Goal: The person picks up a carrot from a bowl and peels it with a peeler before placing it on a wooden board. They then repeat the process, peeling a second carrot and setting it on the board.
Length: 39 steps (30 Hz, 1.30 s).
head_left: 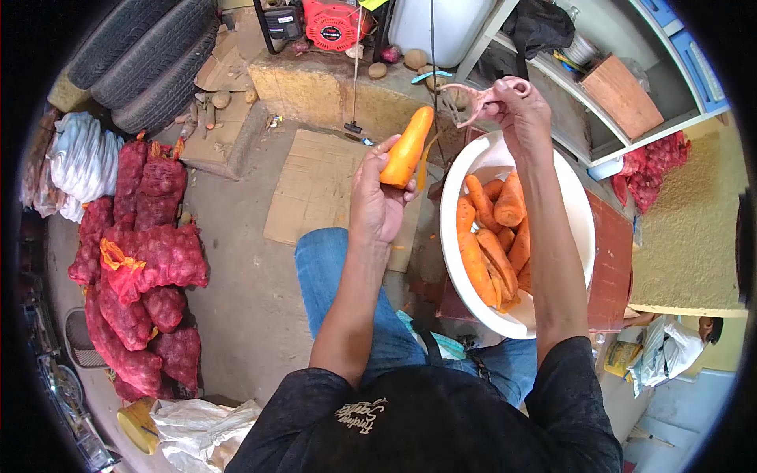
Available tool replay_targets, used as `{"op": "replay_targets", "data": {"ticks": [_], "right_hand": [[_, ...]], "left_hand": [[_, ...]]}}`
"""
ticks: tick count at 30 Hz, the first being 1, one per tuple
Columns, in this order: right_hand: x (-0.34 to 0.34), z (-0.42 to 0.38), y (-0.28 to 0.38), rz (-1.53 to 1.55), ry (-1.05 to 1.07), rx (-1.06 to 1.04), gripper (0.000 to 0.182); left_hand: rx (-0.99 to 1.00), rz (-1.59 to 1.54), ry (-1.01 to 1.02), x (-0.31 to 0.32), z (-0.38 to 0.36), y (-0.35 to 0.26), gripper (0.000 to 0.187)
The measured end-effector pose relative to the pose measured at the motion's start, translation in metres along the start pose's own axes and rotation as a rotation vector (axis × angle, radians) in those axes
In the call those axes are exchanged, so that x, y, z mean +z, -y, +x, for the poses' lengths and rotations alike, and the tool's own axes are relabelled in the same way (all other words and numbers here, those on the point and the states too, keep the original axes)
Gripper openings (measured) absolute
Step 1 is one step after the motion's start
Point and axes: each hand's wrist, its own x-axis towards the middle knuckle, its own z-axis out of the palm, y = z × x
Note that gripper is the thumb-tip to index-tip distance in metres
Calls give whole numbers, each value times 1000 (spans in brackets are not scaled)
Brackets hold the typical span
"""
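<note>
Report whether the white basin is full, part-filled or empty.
Part-filled: carrots lie in the white basin, with bare inner wall showing beyond them. The right forearm hides some of the inside.

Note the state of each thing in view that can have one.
Held carrot: gripped in left hand, tilted
Pink peeler: held in right hand, apart from the carrot
White basin: uncovered, containing carrots
Basin carrots: loosely heaped
Red mesh sacks: filled, piled
Cardboard: flat on floor
</note>
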Motion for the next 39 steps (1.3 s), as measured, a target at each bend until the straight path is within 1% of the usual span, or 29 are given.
{"op": "replay_targets", "data": {"ticks": [1,2,3,5,6,7,8,9,10,11,12,15,17,19,21,22,23,25,27,29,30,34,37,38,39], "right_hand": [[-1,1,6,0,-6,-24,11],[13,-8,12,-22,2,-6,12],[23,-16,8,1,86,12,16],[54,-39,3,-1,240,143,20],[60,-40,0,-4,274,197,20],[62,-40,-5,-6,308,247,21],[53,-30,-17,-24,180,174,19],[44,-19,-11,27,156,181,17],[32,-7,-13,53,117,153,16],[33,-3,-9,77,79,124,15],[34,-4,-6,31,77,119,15],[55,-23,-4,-15,184,127,17],[75,-41,1,27,287,196,19],[53,-26,-17,9,225,243,15],[23,0,-22,37,145,122,10],[12,10,-22,-45,-25,55,7],[4,15,-12,-7,15,15,8],[-6,15,-5,0,10,24,10],[17,-3,4,-51,52,54,17],[33,-16,7,-53,145,95,22],[37,-20,10,-21,137,93,22],[34,-20,15,58,82,58,23],[47,-34,10,54,161,76,20],[62,-44,14,19,158,118,21],[71,-50,14,31,199,181,25]], "left_hand": [[-11,-13,4,-2,0,0,39],[-20,-26,10,-3,0,-1,39],[-27,-40,14,-2,1,-2,39],[-9,-92,-135,10,4,0,40],[1,-116,-208,15,6,0,40],[-26,-117,-127,10,4,-2,40],[-55,-116,-46,0,2,-4,40],[-84,-117,31,-7,0,-7,40],[-95,-123,20,-11,0,-5,39],[-106,-132,9,-12,-1,-4,39],[-117,-141,1,-12,1,-4,38],[-130,-202,-4,-12,4,-4,36],[-130,-222,-28,-9,6,-5,36],[-137,-212,-20,-11,5,-3,35],[-145,-176,29,-17,7,-1,34],[-137,-157,-2,-16,4,-3,35],[-130,-138,-30,-14,2,-6,37],[-120,-140,-53,-15,3,-9,39],[-124,-186,-50,-20,5,-8,39],[-113,-99,-100,-15,7,-2,38],[-103,-53,-127,-12,7,-1,37],[-74,32,-82,-11,3,-1,40],[-43,47,-74,-15,6,-2,39],[-25,44,-83,-12,6,-2,38],[-8,41,-89,-9,6,-1,37]]}}
